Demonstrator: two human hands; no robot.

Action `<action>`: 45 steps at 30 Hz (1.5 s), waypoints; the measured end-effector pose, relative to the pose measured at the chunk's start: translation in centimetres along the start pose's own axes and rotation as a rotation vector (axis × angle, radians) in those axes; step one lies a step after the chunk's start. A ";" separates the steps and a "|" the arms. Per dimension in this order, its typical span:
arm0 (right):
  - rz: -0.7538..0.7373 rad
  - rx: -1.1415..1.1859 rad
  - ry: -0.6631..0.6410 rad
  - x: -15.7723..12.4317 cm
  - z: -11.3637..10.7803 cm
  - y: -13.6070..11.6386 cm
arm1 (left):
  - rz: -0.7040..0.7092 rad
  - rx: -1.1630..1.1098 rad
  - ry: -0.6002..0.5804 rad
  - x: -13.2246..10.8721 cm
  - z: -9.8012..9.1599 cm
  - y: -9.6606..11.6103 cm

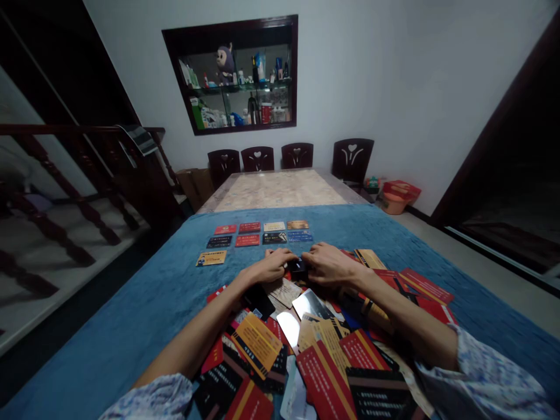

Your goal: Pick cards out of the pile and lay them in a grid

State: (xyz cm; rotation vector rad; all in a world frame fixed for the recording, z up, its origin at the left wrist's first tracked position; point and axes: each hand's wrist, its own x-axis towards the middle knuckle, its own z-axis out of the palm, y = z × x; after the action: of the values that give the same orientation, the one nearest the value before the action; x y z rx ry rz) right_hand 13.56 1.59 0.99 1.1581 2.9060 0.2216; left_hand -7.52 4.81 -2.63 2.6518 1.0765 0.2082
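Observation:
Over the far side of a large loose pile of plastic cards (324, 338), my two hands meet at a small black card (298, 268). My left hand (272, 266) has its fingers curled at the card's left edge. At the right edge, my right hand (327, 265) is closed with bent fingers. Fingertips are partly hidden. Red, black, yellow and silvery cards overlap below my wrists. Beyond my hands, cards lie in neat rows, among them a blue card (300, 236) and a red card (247, 240). A yellow card (211, 258) lies alone at the left, nearest row.
A blue cloth (166, 291) covers the near part of the table; its stone top (275, 189) shows beyond. Several dark chairs (297, 156) stand behind it. A wooden railing (56, 198) runs along the left, and an orange bin (396, 198) stands at the right.

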 end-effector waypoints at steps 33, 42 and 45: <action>0.159 0.333 0.280 0.6 3.5 2.8 | -0.104 -0.097 0.334 0.7 0.0 -0.9; 0.219 0.228 0.252 0.8 3.8 2.2 | -0.119 -0.182 0.357 0.6 -0.1 -0.6; 0.221 0.209 0.260 0.7 3.9 2.2 | -0.141 -0.184 0.374 0.6 -0.1 -0.5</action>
State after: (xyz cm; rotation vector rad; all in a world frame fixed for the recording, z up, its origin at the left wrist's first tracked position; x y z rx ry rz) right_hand 14.80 4.16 -2.55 1.5995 3.0770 0.0745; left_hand -7.48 5.58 -2.70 2.4163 1.2781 0.7589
